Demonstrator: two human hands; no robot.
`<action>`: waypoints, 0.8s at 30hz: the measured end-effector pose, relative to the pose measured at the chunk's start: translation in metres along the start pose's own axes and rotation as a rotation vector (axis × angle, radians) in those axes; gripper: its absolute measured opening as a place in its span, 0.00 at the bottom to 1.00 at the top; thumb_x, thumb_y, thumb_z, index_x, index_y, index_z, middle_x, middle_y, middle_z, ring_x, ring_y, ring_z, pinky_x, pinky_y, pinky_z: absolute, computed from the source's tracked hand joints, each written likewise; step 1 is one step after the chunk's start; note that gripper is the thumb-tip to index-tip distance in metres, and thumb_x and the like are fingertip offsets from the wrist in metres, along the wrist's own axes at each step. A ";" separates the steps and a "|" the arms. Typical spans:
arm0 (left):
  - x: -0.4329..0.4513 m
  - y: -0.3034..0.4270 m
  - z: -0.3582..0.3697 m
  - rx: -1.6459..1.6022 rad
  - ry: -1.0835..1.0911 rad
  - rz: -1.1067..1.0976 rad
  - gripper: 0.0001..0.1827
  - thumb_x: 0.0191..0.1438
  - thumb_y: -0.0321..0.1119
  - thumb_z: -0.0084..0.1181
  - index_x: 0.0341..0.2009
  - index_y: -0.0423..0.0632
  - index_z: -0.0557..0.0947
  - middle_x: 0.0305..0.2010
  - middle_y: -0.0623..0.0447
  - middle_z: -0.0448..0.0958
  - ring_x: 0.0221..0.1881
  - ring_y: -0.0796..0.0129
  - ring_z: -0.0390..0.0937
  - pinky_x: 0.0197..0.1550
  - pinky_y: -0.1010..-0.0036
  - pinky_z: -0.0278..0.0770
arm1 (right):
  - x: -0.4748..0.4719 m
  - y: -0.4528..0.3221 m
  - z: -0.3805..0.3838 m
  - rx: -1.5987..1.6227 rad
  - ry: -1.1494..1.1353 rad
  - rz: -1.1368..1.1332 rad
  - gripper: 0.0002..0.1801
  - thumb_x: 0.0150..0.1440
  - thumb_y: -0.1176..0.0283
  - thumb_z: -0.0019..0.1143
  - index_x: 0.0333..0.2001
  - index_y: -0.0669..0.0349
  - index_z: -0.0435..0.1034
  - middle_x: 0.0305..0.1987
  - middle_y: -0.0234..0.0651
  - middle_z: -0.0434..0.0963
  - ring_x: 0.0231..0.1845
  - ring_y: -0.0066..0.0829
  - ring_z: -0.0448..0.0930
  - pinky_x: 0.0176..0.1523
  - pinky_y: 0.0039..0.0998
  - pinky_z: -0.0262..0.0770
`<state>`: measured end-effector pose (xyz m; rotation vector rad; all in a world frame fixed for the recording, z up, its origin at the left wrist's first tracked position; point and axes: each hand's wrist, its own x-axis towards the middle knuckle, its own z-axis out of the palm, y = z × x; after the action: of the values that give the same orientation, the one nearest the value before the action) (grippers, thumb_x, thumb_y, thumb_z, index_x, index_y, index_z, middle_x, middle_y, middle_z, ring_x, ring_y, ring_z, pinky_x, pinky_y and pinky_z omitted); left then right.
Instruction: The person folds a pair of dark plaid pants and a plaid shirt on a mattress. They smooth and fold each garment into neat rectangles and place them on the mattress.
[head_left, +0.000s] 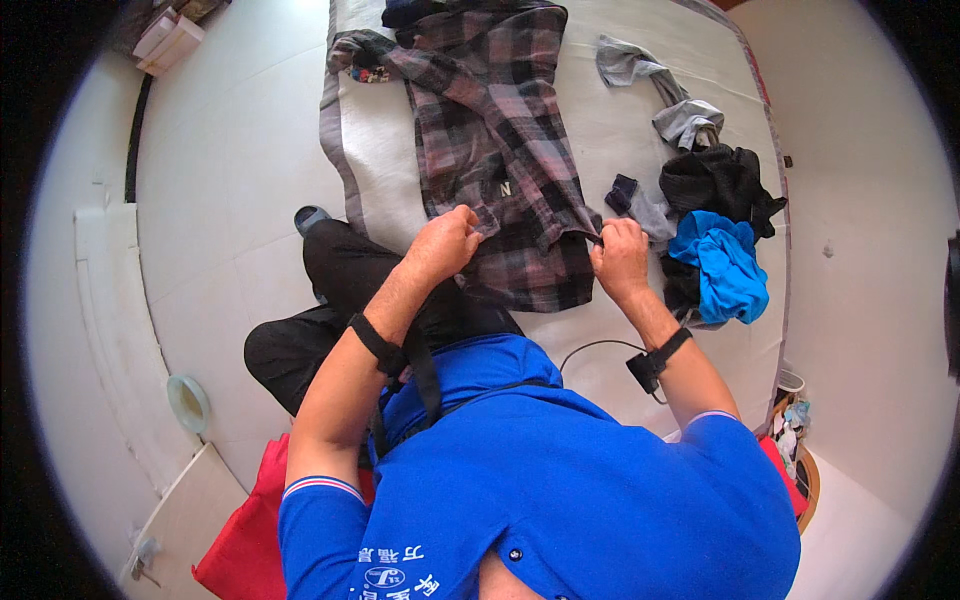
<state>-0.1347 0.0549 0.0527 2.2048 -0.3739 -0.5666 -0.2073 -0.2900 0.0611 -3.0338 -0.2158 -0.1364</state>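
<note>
A plaid flannel shirt (480, 135) in black, grey and dusty pink lies spread lengthwise on the bed in front of me. One sleeve (525, 157) crosses the body of the shirt diagonally, and its cuff end is pinched in my right hand (621, 259) at the shirt's right edge. My left hand (444, 244) grips plaid cloth near the lower left edge; its fingertips partly hide what they hold. Between the hands, a pale letter-shaped patch (505, 189) shows on the cloth. The other sleeve (364, 45) sticks out at the upper left.
Right of the shirt lie rumpled clothes: a grey garment (686, 120), a black one (720, 184), a bright blue one (724, 266) and a small grey-and-navy piece (641, 206). The bed's edge (341, 165) runs along the left, above a tiled floor (232, 165). A cable (600, 343) hangs by my right wrist.
</note>
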 end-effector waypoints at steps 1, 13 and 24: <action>0.002 0.003 0.001 -0.010 0.009 0.018 0.15 0.60 0.33 0.62 0.48 0.39 0.78 0.42 0.39 0.85 0.47 0.45 0.84 0.49 0.57 0.81 | -0.006 0.003 -0.005 0.022 0.010 -0.022 0.13 0.48 0.72 0.63 0.39 0.60 0.73 0.48 0.42 0.77 0.56 0.45 0.74 0.57 0.47 0.69; -0.003 0.002 0.035 0.018 -0.159 0.019 0.16 0.59 0.35 0.63 0.48 0.38 0.79 0.40 0.41 0.86 0.45 0.47 0.84 0.48 0.58 0.80 | -0.041 0.020 0.038 0.171 -0.046 0.308 0.18 0.55 0.73 0.60 0.50 0.63 0.72 0.48 0.48 0.77 0.51 0.51 0.76 0.57 0.46 0.72; -0.012 -0.007 0.037 -0.024 -0.183 -0.021 0.17 0.60 0.36 0.62 0.47 0.38 0.79 0.40 0.40 0.86 0.45 0.47 0.85 0.49 0.59 0.81 | -0.025 -0.048 0.066 0.179 -0.067 0.125 0.16 0.49 0.71 0.66 0.43 0.58 0.74 0.46 0.42 0.75 0.52 0.50 0.73 0.57 0.48 0.70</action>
<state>-0.1632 0.0409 0.0292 2.1421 -0.4374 -0.7830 -0.2335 -0.2395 -0.0021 -2.8656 -0.0402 -0.0047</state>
